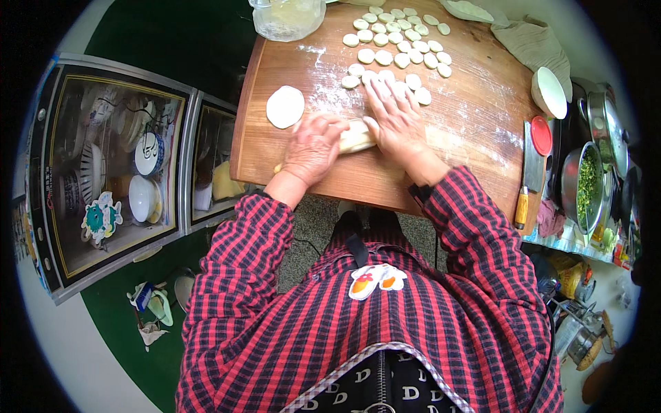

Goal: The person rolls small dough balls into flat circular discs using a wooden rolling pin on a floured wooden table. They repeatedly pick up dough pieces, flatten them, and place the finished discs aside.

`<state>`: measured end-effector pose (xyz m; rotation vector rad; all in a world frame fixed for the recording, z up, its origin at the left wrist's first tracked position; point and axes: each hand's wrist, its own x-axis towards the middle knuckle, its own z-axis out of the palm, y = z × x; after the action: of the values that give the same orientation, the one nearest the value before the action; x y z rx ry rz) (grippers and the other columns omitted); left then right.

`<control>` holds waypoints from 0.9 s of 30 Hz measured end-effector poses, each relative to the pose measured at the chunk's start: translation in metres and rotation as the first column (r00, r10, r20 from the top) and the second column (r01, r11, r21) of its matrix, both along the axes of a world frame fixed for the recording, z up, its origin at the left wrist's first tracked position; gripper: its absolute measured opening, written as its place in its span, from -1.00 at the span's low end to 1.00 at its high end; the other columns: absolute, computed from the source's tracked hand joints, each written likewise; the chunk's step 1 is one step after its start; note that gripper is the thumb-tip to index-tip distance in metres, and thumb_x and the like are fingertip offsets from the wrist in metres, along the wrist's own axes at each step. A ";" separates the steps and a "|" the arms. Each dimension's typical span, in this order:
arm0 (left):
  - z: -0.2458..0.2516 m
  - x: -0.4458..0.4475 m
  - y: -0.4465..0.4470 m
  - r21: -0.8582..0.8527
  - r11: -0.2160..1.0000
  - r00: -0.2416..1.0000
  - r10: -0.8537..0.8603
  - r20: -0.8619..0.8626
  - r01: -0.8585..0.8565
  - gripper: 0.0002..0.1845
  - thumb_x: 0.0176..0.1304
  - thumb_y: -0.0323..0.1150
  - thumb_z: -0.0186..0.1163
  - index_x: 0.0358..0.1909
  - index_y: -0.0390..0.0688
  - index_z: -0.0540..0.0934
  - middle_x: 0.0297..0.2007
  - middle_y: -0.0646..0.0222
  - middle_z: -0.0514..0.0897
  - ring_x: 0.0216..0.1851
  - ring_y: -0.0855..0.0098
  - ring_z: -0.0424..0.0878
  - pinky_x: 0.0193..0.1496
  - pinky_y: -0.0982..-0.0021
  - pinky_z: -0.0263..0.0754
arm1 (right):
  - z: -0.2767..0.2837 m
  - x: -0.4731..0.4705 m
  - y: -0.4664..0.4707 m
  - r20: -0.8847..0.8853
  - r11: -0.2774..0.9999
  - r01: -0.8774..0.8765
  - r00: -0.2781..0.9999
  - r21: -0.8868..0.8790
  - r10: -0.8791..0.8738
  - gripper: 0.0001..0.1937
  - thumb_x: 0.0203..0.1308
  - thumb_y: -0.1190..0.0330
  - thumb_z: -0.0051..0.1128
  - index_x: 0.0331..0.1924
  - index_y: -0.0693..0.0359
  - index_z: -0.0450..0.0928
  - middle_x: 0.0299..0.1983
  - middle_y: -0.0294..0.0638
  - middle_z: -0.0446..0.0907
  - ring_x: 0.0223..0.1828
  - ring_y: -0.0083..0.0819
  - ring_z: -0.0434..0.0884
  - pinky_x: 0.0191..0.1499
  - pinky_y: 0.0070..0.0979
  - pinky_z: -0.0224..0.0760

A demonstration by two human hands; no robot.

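Note:
A pale, cylindrical rolling pin (pixel 356 138) lies aslant near the front of the wooden board (pixel 480 170), largely covered by my hands. My left hand (pixel 316 147) curls over it, and a yellowish tip shows by that wrist. My right hand (pixel 395 118) lies flat across its other end, fingers stretched forward and apart, with the fingertips over small dough discs (pixel 384 76). Whether dough lies under the pin is hidden. A rolled-out round dough wrapper (pixel 285 107) rests left of my left hand. Several rows of flattened dough pieces (pixel 395 37) spread across the floured far part.
A cleaver (pixel 533 160) and a red lid (pixel 541 135) lie at the board's right edge. Beyond them stand a white bowl (pixel 549 93) and a steel bowl of chopped greens (pixel 586 186). At the back left is a clear flour container (pixel 288 19). A glass-doored cabinet (pixel 119 165) stands left.

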<state>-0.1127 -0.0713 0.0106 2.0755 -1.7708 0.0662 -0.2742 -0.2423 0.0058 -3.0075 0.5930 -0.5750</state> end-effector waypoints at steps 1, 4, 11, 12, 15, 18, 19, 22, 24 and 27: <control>-0.001 0.002 -0.006 0.030 0.998 0.999 -0.050 -0.019 0.050 -0.72 0.34 -0.38 0.25 0.06 0.04 0.70 0.09 0.36 0.68 0.22 0.17 0.59 0.31 0.11 0.47 | 0.000 -0.008 0.003 -0.027 1.000 -0.010 1.000 0.017 0.011 -0.27 0.42 0.00 0.17 0.55 0.20 0.35 0.55 -0.11 0.39 0.61 -0.19 0.26 0.60 -0.05 0.02; 0.002 -0.007 -0.005 0.047 0.998 0.994 -0.041 -0.099 0.046 -0.76 0.29 -0.47 0.26 -0.04 -0.01 0.70 -0.01 0.36 0.71 0.11 0.11 0.63 0.21 0.10 0.53 | 0.006 -0.063 0.028 -0.147 0.973 -0.086 0.982 0.214 0.119 -0.38 0.37 0.11 0.23 0.45 0.15 0.45 0.41 -0.11 0.55 0.46 -0.20 0.46 0.53 -0.16 0.18; 0.030 -0.044 0.046 0.033 0.999 0.972 -0.003 -0.235 0.011 -0.64 0.34 -0.40 0.26 0.16 -0.16 0.66 0.10 0.20 0.69 0.20 0.08 0.60 0.30 0.04 0.48 | 0.013 -0.110 0.054 -0.107 0.945 -0.070 0.988 0.319 0.109 -0.57 0.34 0.30 0.24 0.27 0.13 0.63 0.33 -0.24 0.63 0.31 -0.21 0.56 0.37 -0.18 0.36; 0.031 -0.049 0.053 0.033 0.999 0.981 0.033 -0.193 -0.028 -0.59 0.35 -0.37 0.27 0.22 -0.16 0.64 0.16 0.19 0.68 0.26 0.09 0.58 0.34 0.04 0.45 | 0.013 -0.102 0.053 -0.066 0.952 -0.081 0.992 0.296 0.105 -0.55 0.35 0.28 0.24 0.31 0.13 0.60 0.36 -0.23 0.61 0.32 -0.19 0.54 0.38 -0.16 0.34; 0.024 -0.048 0.055 0.092 0.991 0.992 0.099 -0.071 -0.093 -0.47 0.40 -0.25 0.27 0.38 -0.13 0.57 0.39 0.25 0.57 0.44 0.14 0.48 0.47 -0.01 0.32 | 0.010 -0.061 0.048 -0.122 0.980 0.014 0.993 0.198 0.010 -0.37 0.43 0.12 0.18 0.52 0.10 0.40 0.53 -0.20 0.43 0.53 -0.13 0.35 0.53 -0.09 0.17; 0.008 -0.018 0.028 0.072 0.990 0.992 0.122 0.007 -0.122 -0.52 0.43 -0.24 0.22 0.37 -0.01 0.57 0.38 0.33 0.56 0.43 0.15 0.47 0.46 -0.05 0.32 | 0.008 -0.012 0.015 -0.127 0.998 0.031 0.992 0.054 -0.024 -0.30 0.45 0.07 0.15 0.59 0.10 0.30 0.60 -0.22 0.33 0.65 -0.15 0.20 0.63 -0.13 0.01; 0.004 -0.004 0.016 0.011 0.996 0.996 0.088 -0.017 -0.088 -0.55 0.43 -0.24 0.22 0.34 0.04 0.59 0.34 0.36 0.58 0.42 0.16 0.47 0.47 -0.05 0.32 | 0.007 0.000 0.004 -0.143 0.998 0.051 0.989 0.026 -0.047 -0.30 0.45 0.04 0.13 0.59 0.10 0.30 0.61 -0.22 0.32 0.66 -0.17 0.18 0.65 -0.14 -0.02; -0.002 0.010 -0.004 0.091 0.993 0.996 -0.066 -0.065 0.071 -0.64 0.35 -0.35 0.24 0.18 0.05 0.67 0.17 0.37 0.66 0.32 0.15 0.53 0.37 0.07 0.44 | 0.004 -0.002 0.001 -0.070 0.999 0.008 0.998 0.035 -0.006 -0.32 0.45 0.02 0.12 0.56 0.13 0.36 0.55 -0.16 0.41 0.60 -0.18 0.29 0.59 -0.10 0.09; 0.000 0.012 -0.010 0.028 0.991 0.988 -0.125 -0.086 0.128 -0.71 0.27 -0.47 0.26 0.02 -0.02 0.70 0.02 0.36 0.70 0.13 0.12 0.63 0.20 0.14 0.56 | 0.002 -0.031 0.014 -0.061 0.992 -0.070 0.995 0.107 0.077 -0.34 0.41 0.05 0.19 0.51 0.16 0.41 0.46 -0.12 0.51 0.53 -0.19 0.38 0.53 -0.16 0.19; 0.012 0.000 0.002 0.067 0.997 0.990 -0.020 -0.137 0.029 -0.83 0.30 -0.44 0.24 -0.11 -0.05 0.72 -0.02 0.36 0.71 0.11 0.17 0.62 0.22 0.14 0.55 | 0.001 -0.081 0.036 -0.042 0.959 -0.169 0.982 0.227 0.183 -0.52 0.31 0.24 0.24 0.30 0.10 0.59 0.26 -0.24 0.68 0.27 -0.25 0.60 0.35 -0.20 0.36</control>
<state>-0.1123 -0.0691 0.0224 2.0523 -1.7382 -0.1421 -0.3552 -0.2064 0.0066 -2.8342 0.3588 -0.3776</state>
